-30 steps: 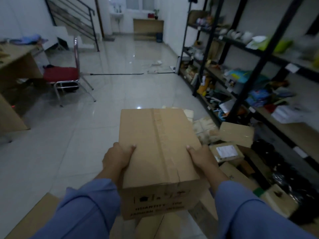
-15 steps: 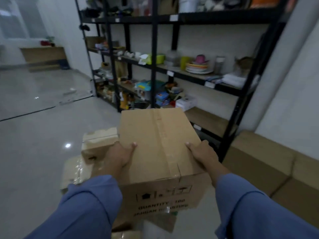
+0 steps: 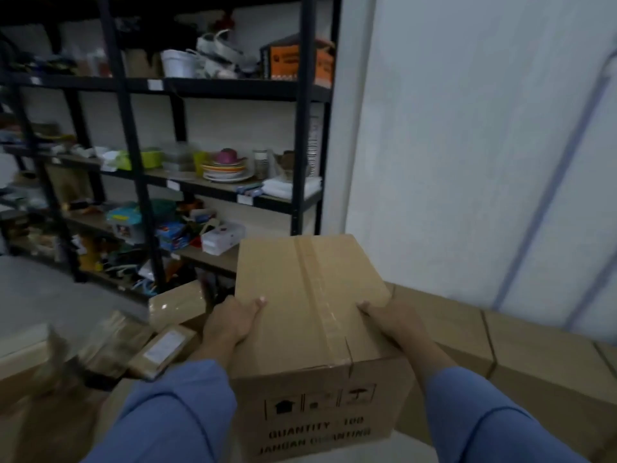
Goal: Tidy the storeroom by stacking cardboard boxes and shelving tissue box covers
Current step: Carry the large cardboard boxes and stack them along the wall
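While both arms reach forward in blue sleeves (image 3: 173, 412), the left hand (image 3: 230, 320) and the right hand (image 3: 394, 320) clamp the cardboard box (image 3: 310, 295) between them. Each thumb lies flat on the taped top and the fingers wrap down over a side edge. The box is held level between the two hands, its printed face toward the person.

The fingers of both hands are hidden behind the box's sides, and its underside cannot be seen. Printing on the near face is blurred; only "QUANTITY" and a few symbols read. Beyond the left hand, a black shelving unit (image 3: 303, 128) is crowded with plates, tubs and packets too dim to name singly. Below and left of the left hand, small wrapped parcels (image 3: 160, 349) lie smeared by blur.

Beside and beyond the right hand, a row of large cartons (image 3: 534, 345) runs along the white wall (image 3: 467, 162), their flat tops close to the box's right edge. Grey floor (image 3: 40, 289) shows far to the left of the left hand.
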